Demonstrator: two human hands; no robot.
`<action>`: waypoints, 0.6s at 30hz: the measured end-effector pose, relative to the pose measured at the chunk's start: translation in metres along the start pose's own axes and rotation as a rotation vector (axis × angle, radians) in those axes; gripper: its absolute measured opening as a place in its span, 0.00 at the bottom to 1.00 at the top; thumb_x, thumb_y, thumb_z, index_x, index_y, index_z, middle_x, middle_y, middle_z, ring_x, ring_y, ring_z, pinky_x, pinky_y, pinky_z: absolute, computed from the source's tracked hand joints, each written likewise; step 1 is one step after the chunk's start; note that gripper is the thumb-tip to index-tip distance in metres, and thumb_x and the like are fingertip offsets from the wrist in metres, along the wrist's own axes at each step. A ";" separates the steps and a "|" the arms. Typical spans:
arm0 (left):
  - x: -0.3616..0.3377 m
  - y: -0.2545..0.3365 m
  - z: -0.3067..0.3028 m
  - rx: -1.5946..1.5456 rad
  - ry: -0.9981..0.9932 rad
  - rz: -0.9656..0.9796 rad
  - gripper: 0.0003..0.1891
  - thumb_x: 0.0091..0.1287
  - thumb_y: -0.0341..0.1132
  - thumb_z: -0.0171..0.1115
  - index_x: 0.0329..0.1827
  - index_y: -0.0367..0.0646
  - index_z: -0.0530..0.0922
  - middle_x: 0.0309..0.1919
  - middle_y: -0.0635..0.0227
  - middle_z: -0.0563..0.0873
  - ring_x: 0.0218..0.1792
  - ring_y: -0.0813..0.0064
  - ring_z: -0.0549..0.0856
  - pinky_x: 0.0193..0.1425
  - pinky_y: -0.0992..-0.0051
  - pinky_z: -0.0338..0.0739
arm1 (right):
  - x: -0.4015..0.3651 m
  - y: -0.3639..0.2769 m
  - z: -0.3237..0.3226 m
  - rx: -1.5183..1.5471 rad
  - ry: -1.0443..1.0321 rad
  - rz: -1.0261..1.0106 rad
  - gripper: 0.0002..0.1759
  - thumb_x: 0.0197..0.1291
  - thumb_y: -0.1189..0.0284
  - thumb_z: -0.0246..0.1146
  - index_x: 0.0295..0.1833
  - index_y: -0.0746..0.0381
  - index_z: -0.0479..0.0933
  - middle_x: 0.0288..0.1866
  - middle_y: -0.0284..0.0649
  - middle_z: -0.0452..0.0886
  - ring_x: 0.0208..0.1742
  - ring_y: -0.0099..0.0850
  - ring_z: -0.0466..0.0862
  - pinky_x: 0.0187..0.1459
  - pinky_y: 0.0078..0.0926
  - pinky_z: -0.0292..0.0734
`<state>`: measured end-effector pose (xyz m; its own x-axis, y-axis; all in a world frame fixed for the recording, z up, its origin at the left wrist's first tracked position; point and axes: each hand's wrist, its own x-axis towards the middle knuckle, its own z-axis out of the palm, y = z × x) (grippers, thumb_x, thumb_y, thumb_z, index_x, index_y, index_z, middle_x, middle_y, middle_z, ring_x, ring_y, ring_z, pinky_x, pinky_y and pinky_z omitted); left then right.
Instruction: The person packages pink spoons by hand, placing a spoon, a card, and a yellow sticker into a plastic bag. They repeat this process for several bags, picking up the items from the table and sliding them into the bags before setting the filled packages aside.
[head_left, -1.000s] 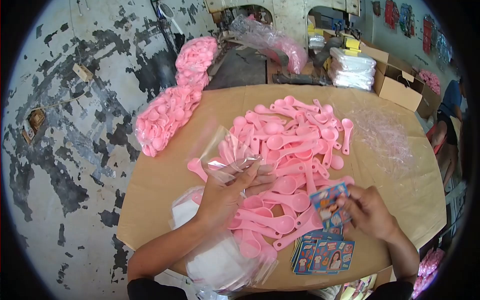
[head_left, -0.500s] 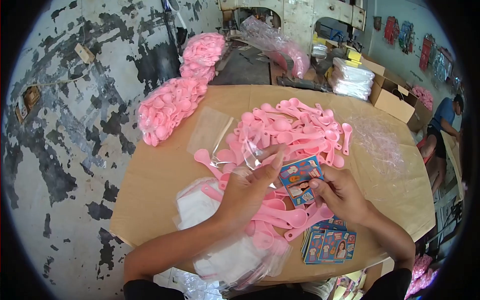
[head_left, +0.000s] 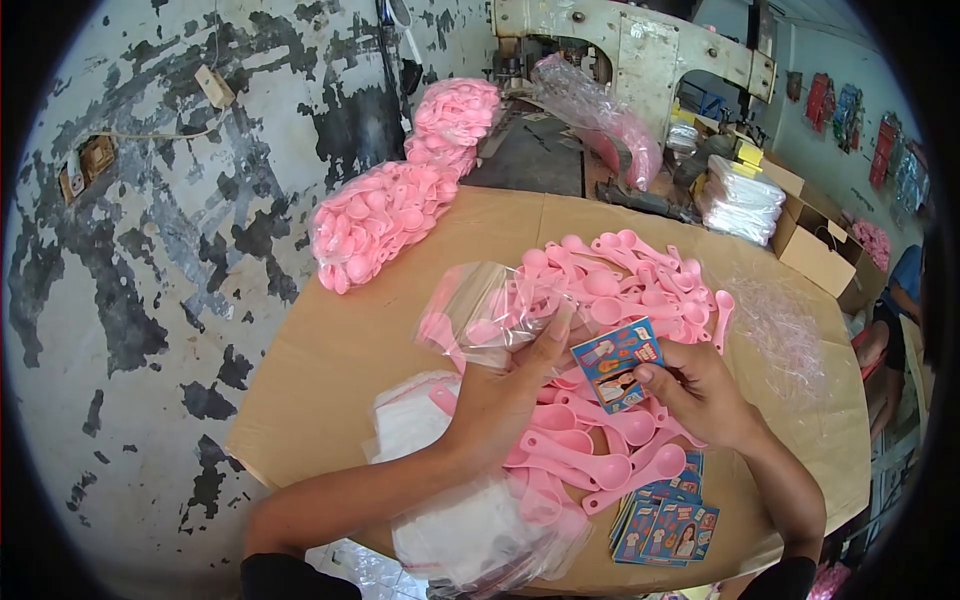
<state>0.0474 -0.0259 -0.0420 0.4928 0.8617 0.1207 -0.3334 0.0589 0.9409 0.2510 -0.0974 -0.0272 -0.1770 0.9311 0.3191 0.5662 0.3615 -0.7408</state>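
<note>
My left hand (head_left: 505, 395) pinches a clear plastic bag (head_left: 470, 300) over the near edge of the pink spoon pile (head_left: 640, 290). Between the thumb and fingers of my right hand (head_left: 700, 392) is a small blue printed card (head_left: 617, 365), held just right of my left fingertips. Below both hands lie more loose pink spoons (head_left: 600, 468). A stack of the same blue cards (head_left: 665, 530) rests at the near right. Beneath my left forearm are several flat clear bags (head_left: 455, 530), partly covered by it.
Bulging bags of pink spoons (head_left: 385, 220) stand at the table's far left edge. Thin clear plastic scraps (head_left: 785, 330) lie on the right of the brown-covered table (head_left: 300, 400). An open cardboard box (head_left: 815, 245) and packed clear bags (head_left: 740, 200) sit behind. Another person (head_left: 890, 330) is at far right.
The clear bag has swung up and spread out flatter beside my left hand. My right hand still holds the card close by. The whole view has shifted, with the scene moving rightward and slightly down.
</note>
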 end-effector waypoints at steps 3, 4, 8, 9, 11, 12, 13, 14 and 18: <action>-0.005 -0.003 0.001 -0.048 -0.026 -0.031 0.20 0.73 0.43 0.58 0.57 0.35 0.78 0.45 0.69 0.85 0.43 0.86 0.81 0.49 0.82 0.77 | 0.001 -0.001 0.007 -0.032 0.009 -0.011 0.08 0.68 0.71 0.59 0.43 0.66 0.77 0.20 0.43 0.73 0.19 0.28 0.69 0.24 0.27 0.66; -0.006 -0.005 0.002 -0.036 -0.016 -0.032 0.20 0.73 0.43 0.58 0.57 0.35 0.79 0.44 0.69 0.85 0.43 0.87 0.80 0.49 0.82 0.76 | 0.002 -0.004 0.008 -0.071 0.009 0.007 0.08 0.68 0.71 0.59 0.43 0.66 0.77 0.21 0.43 0.74 0.19 0.29 0.69 0.24 0.27 0.66; -0.004 -0.012 0.000 0.072 -0.079 -0.028 0.19 0.73 0.42 0.58 0.57 0.34 0.79 0.44 0.69 0.86 0.42 0.88 0.80 0.48 0.83 0.76 | 0.002 -0.007 0.004 -0.120 -0.090 0.038 0.10 0.67 0.69 0.60 0.43 0.66 0.78 0.21 0.44 0.76 0.18 0.30 0.71 0.24 0.28 0.67; -0.003 -0.014 -0.001 0.113 -0.121 -0.023 0.19 0.73 0.41 0.58 0.57 0.34 0.79 0.44 0.69 0.86 0.42 0.88 0.80 0.48 0.83 0.76 | 0.000 -0.006 0.003 -0.145 -0.131 0.041 0.11 0.67 0.68 0.61 0.43 0.66 0.79 0.21 0.43 0.76 0.18 0.29 0.71 0.24 0.27 0.67; -0.002 -0.017 -0.005 0.178 -0.147 -0.016 0.18 0.74 0.40 0.55 0.57 0.35 0.77 0.46 0.65 0.85 0.44 0.81 0.83 0.50 0.78 0.79 | -0.002 -0.006 0.002 -0.060 -0.145 0.098 0.11 0.66 0.68 0.62 0.44 0.66 0.79 0.21 0.42 0.76 0.18 0.26 0.71 0.23 0.26 0.66; -0.002 -0.016 -0.005 0.211 -0.156 -0.009 0.17 0.75 0.40 0.54 0.58 0.36 0.76 0.47 0.63 0.85 0.45 0.77 0.84 0.51 0.75 0.81 | -0.002 -0.007 0.001 -0.017 -0.154 0.122 0.11 0.65 0.68 0.63 0.45 0.66 0.79 0.21 0.41 0.77 0.19 0.24 0.72 0.23 0.26 0.66; -0.002 -0.012 -0.003 0.118 -0.126 -0.025 0.17 0.75 0.40 0.54 0.57 0.35 0.76 0.47 0.62 0.85 0.46 0.75 0.85 0.52 0.74 0.81 | -0.001 -0.010 0.000 0.012 -0.162 0.102 0.11 0.65 0.68 0.63 0.45 0.66 0.79 0.21 0.41 0.77 0.19 0.23 0.71 0.23 0.25 0.66; -0.002 -0.007 -0.001 0.026 -0.098 -0.040 0.17 0.75 0.39 0.53 0.57 0.35 0.76 0.48 0.60 0.85 0.46 0.73 0.85 0.52 0.73 0.81 | -0.001 -0.015 -0.002 0.041 -0.168 0.080 0.11 0.65 0.68 0.63 0.44 0.66 0.80 0.21 0.40 0.77 0.19 0.22 0.71 0.23 0.25 0.66; -0.003 -0.008 0.001 0.017 -0.066 -0.038 0.17 0.75 0.39 0.53 0.55 0.33 0.75 0.49 0.55 0.84 0.51 0.68 0.85 0.55 0.68 0.81 | -0.003 -0.017 -0.002 -0.021 -0.148 -0.002 0.10 0.65 0.70 0.62 0.42 0.67 0.80 0.20 0.39 0.77 0.18 0.20 0.71 0.21 0.24 0.66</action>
<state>0.0499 -0.0296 -0.0497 0.5568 0.8241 0.1043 -0.2995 0.0821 0.9506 0.2435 -0.1067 -0.0140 -0.2941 0.9280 0.2287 0.5819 0.3637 -0.7274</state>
